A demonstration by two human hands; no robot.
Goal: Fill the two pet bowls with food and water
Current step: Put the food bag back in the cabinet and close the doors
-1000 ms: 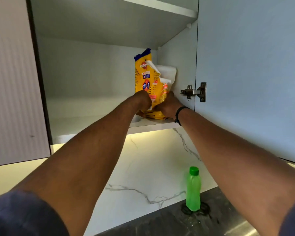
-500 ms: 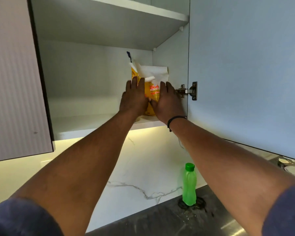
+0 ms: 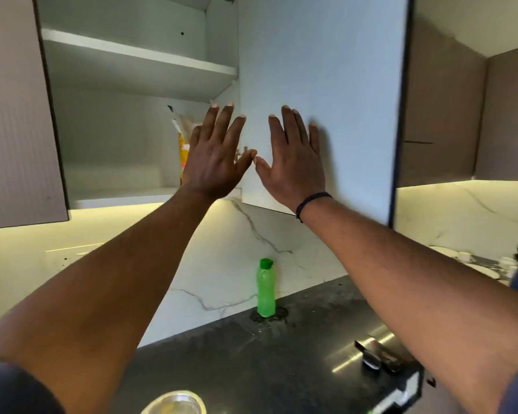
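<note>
Home kitchen: open wall cabinet [image 3: 138, 115] with shelves, marble-look backsplash [image 3: 222, 264], dark countertop [image 3: 266, 369], under-cabinet lighting.

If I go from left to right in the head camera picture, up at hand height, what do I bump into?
Closed door → yellow bag → left hand → right hand → open door.

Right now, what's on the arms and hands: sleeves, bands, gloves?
Both hands are bare, no gloves. The right hand has a thin black band round its wrist; the left hand has nothing on its wrist. Forearms are uncovered. Dark blue short sleeves show at the bottom corners of the view.
</note>
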